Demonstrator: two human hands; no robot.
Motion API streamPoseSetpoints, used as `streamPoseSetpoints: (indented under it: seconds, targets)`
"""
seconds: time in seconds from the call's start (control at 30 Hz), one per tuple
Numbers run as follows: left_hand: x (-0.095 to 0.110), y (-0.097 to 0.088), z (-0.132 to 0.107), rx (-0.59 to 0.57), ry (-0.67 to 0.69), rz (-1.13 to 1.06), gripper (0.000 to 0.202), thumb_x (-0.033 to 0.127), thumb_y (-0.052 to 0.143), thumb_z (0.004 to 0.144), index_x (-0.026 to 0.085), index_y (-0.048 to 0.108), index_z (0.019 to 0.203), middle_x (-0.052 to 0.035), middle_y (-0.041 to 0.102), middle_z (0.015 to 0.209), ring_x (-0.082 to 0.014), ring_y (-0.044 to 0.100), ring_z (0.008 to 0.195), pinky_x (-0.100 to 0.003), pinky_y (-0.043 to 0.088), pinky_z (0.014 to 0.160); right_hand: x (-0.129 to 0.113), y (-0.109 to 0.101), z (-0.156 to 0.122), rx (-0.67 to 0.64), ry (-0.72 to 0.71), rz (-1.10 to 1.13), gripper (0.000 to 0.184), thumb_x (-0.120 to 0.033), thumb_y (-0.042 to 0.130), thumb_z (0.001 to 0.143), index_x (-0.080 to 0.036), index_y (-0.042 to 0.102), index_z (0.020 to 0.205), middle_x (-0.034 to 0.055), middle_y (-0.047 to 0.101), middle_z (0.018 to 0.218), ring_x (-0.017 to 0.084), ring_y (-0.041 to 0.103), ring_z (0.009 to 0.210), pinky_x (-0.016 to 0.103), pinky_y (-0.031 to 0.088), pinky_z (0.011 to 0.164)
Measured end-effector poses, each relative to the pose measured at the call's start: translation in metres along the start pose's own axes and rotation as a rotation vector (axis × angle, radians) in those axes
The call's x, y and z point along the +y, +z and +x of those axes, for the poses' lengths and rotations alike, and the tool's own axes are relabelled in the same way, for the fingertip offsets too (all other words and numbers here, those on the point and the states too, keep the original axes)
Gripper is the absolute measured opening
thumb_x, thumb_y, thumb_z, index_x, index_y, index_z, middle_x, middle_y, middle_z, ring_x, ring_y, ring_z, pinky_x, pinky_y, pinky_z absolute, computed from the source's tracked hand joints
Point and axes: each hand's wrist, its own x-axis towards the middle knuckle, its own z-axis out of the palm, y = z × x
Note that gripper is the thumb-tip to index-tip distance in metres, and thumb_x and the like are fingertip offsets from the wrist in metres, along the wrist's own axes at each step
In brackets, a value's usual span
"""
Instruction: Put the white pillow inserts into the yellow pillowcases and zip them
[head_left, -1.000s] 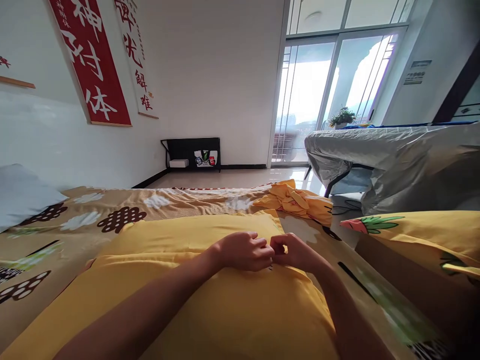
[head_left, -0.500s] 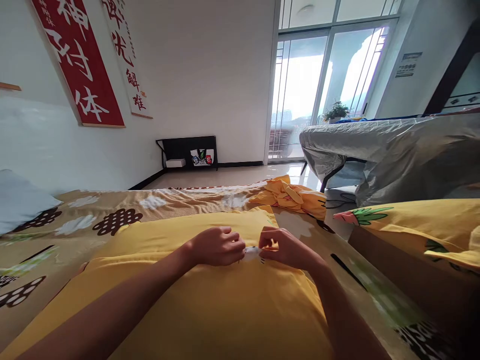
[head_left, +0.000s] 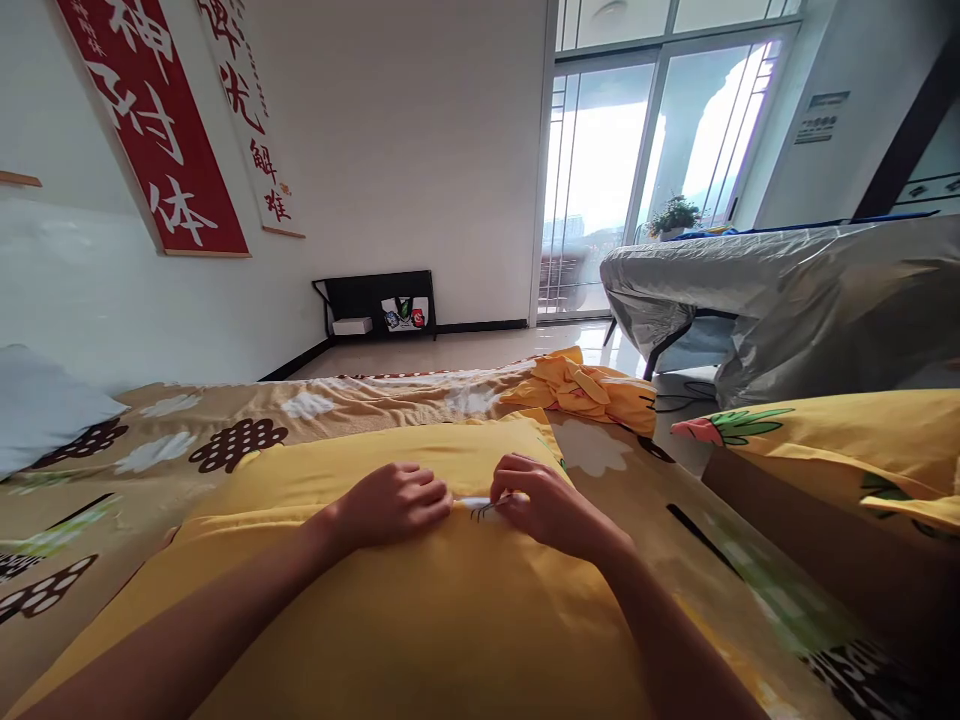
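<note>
Matt cloth pillowcase [head_left: 450,610], glossy plastic sheeting [head_left: 810,320]

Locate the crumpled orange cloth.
In the head view, the crumpled orange cloth lies right of centre on the patterned sheet, beyond the right hand.

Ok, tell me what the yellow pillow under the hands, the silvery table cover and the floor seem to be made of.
Yellow pillow: matte cloth outside, perhaps cotton or polyester, judging by its soft folds.
Silvery table cover: probably thin plastic sheeting, shiny, with crinkled highlights.
Floor: smooth and glossy, possibly tile, since it reflects the window light.
</note>
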Motion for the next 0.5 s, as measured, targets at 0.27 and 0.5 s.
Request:
streamPoseSetpoints:
  seconds: [0.27, 0.5]
  targets:
    - [0.0, -0.007, 0.024, -0.31, -0.823, -0.836, 0.015, 0.017, 0.047, 0.082, 0.017, 0.063, 0.082, -0.0014, 0.063, 0.084, -0.012, 0.054, 0.072, -0.022, 0.04, 0.063, -0.006, 0.018, 0.0, -0.066, -0.052, 0.008, 0.035, -0.002, 0.048, 0.071, -0.022, 0.067, 0.092, -0.0005, 0.06, 0.082, 0.012, 0.053, 0.077, 0.022, 0.038, 0.072]
    - [0.015, -0.014, 0.036, -0.523, -0.784, -0.617, 0.02, 0.032, 0.042, 0.089, 0.018, 0.054, 0.081, -0.0051, 0.061, 0.084, -0.0176, 0.053, 0.073, -0.028, 0.035, 0.062, -0.002, 0.017, 0.0, -0.104, -0.115, 0.033, 0.037, -0.002, 0.049, 0.078, -0.026, 0.072, 0.094, 0.0013, 0.057, 0.083, 0.012, 0.053, 0.081, 0.022, 0.04, 0.072]
